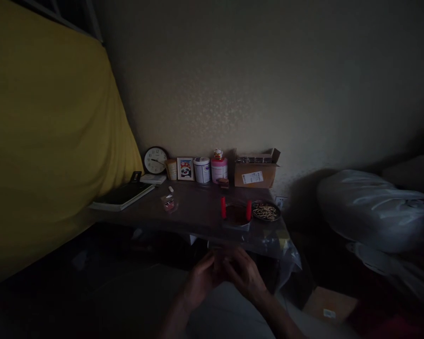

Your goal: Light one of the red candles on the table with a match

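Observation:
In front of the table edge, my left hand (202, 278) and my right hand (245, 273) come together with bent fingers. Both close around a small dark thing (219, 264) that the dimness and my fingers mostly hide; I cannot make out its kind. Just beyond them on the table, two red candles (223, 207) stand upright at either side of a round dark dish (236, 215). Right of it lies a round tray (279, 214) full of loose matches (265, 212).
Along the wall stand a clock (155, 160), a panda picture frame (185, 168), two tubs (202, 170) and an open cardboard box (256, 175). A small clear packet (169, 203) and a large book (122, 197) lie leftward. Plastic sheeting (289, 254) hangs off the table's right corner.

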Demonstrator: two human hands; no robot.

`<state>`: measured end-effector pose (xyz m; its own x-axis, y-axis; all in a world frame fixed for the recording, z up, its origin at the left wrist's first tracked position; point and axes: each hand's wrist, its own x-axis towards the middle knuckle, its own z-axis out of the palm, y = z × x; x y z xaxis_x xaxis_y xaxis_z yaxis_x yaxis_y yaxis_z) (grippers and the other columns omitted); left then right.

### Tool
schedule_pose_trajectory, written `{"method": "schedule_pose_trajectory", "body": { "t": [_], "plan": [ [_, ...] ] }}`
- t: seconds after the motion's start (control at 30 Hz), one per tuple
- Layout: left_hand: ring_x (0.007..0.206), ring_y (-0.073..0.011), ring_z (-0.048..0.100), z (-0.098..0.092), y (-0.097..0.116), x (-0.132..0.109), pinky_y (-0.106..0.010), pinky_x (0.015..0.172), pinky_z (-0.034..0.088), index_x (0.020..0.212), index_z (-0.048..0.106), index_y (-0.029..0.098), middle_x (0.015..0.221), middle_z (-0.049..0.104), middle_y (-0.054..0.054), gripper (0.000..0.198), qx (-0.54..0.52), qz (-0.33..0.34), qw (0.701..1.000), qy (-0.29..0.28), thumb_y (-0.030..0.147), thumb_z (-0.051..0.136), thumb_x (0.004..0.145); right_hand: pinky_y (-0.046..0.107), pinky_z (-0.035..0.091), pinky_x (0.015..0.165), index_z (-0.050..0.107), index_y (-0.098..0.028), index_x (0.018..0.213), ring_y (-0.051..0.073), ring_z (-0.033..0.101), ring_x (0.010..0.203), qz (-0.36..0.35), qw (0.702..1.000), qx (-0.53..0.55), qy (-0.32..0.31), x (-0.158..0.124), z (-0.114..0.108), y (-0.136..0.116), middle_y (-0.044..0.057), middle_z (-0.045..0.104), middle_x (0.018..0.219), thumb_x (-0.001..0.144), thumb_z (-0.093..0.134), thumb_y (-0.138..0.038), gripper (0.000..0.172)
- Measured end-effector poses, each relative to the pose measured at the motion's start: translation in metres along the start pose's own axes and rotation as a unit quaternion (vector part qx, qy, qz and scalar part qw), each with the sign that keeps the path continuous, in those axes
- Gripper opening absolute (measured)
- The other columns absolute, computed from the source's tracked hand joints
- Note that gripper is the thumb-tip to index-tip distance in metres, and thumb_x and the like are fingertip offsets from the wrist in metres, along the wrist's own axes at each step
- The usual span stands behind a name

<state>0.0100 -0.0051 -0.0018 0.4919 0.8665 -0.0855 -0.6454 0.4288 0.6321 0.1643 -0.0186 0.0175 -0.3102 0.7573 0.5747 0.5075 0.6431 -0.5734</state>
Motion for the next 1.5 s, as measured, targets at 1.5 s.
{"method": "schedule_pose_trajectory", "body": {
  "t": [1.5],
  "plan": [
    [0.049, -0.0113, 0.043, -0.031, -0.021, 0.005, -0.024, 0.051, 0.029, 0.085, 0.066, 0.014, 0.065, 0.062, -0.003, 0.034, 0.227, -0.044, 0.972, 0.04, 0.04, 0.046, 0.075, 0.023, 0.044, 0.067, 0.06, -0.02, 0.071, 0.013, 0.057, 0.073, 0.02, 0.987, -0.101, -0.122, -0.008, 0.001, 0.021, 0.0, 0.058, 0.076, 0.079, 0.046, -0.006, 0.021]
  ]
}}
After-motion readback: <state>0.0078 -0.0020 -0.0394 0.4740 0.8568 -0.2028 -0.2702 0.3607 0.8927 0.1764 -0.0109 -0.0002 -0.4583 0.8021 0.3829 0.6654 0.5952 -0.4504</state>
